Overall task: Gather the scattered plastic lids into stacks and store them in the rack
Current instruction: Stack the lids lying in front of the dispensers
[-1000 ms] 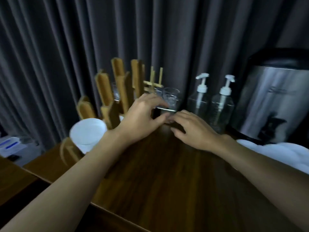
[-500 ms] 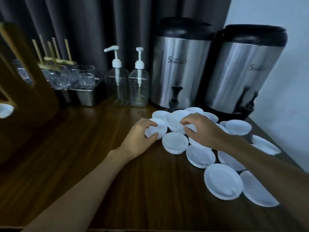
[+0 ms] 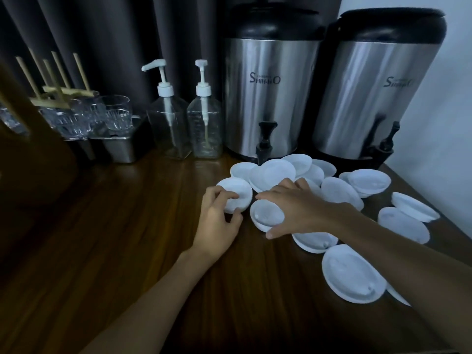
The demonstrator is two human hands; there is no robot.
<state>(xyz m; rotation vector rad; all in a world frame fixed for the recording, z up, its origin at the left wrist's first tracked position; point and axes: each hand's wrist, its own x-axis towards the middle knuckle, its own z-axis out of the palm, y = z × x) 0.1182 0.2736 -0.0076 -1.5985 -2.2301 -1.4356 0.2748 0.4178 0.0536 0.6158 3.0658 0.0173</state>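
A lid [image 3: 236, 196] is held in the grip of the left hand [image 3: 217, 223]; the next lid [image 3: 267, 214], under the open right hand [image 3: 301, 209], must be stacked

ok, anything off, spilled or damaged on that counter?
Nothing spilled or broken. The round white plastic lids lie scattered and overlapping on the dark wooden counter, several tilted on each other in front of the steel dispenser. The left hand pinches the leftmost lid; the right hand spreads over its neighbour.
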